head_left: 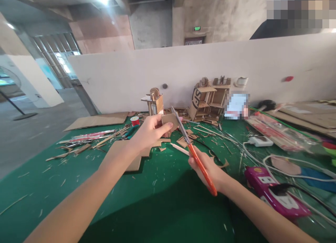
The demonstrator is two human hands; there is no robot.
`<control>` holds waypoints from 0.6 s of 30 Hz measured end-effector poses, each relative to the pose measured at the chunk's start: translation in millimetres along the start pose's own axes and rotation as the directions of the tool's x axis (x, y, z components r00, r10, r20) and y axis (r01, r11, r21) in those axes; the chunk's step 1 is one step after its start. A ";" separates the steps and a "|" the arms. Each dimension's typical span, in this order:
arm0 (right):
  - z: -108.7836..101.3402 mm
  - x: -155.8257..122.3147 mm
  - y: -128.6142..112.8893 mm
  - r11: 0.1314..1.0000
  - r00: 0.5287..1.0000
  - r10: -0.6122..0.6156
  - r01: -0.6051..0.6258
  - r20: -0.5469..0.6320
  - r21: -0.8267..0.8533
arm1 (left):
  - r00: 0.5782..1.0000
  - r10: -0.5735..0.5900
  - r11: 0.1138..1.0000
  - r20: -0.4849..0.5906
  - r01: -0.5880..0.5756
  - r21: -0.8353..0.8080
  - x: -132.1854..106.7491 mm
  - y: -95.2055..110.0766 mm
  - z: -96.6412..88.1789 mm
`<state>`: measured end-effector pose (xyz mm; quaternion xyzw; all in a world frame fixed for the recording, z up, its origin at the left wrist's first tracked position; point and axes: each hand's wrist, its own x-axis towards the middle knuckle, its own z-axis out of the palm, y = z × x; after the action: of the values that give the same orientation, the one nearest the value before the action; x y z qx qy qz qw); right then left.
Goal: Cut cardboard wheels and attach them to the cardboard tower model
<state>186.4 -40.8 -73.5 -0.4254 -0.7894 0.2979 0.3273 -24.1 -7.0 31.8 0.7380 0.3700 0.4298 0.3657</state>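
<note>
My left hand (154,131) pinches a small piece of cardboard (169,120) above the middle of the table. In my right hand (207,167) is a pair of scissors (201,162) with orange handles. Its blades point up and away from me, close beside the cardboard's right edge; I cannot tell whether they touch it. A pencil (180,148) lies on the table between my hands. Flat cardboard pieces (133,164) rest under and beside my left wrist.
The green table (157,208) is littered with scraps. At the back stand a cardboard shelf model (203,103) and a smaller cardboard model (156,104) by a white partition (162,68). Red thread (134,121) sits left; a purple power strip (275,194) and cables lie right.
</note>
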 end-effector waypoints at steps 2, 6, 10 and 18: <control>0.0 0.3 0.6 1.000 1.000 0.008 -0.008 -0.008 -0.004 | 1.000 -0.002 0.997 -0.018 0.001 -0.079 0.1 -3.9 5.6; 2.1 -0.1 0.5 0.999 1.000 0.001 -0.001 0.005 0.035 | 0.996 -0.035 0.959 -0.084 0.010 -0.283 -1.9 -12.2 22.1; 4.2 -0.1 0.2 0.997 1.000 -0.021 0.022 -0.023 0.075 | 0.996 0.013 0.987 -0.085 -0.026 -0.159 -2.9 -12.5 23.5; -0.8 -3.7 -0.4 0.987 0.998 -0.031 0.023 0.047 0.157 | 0.995 0.057 0.998 0.077 -0.058 0.016 0.6 -7.1 8.5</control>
<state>188.4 -44.0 -73.7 -0.3803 -0.7770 0.3648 0.3442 -17.8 -5.1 22.9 0.7676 0.3383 0.4082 0.3601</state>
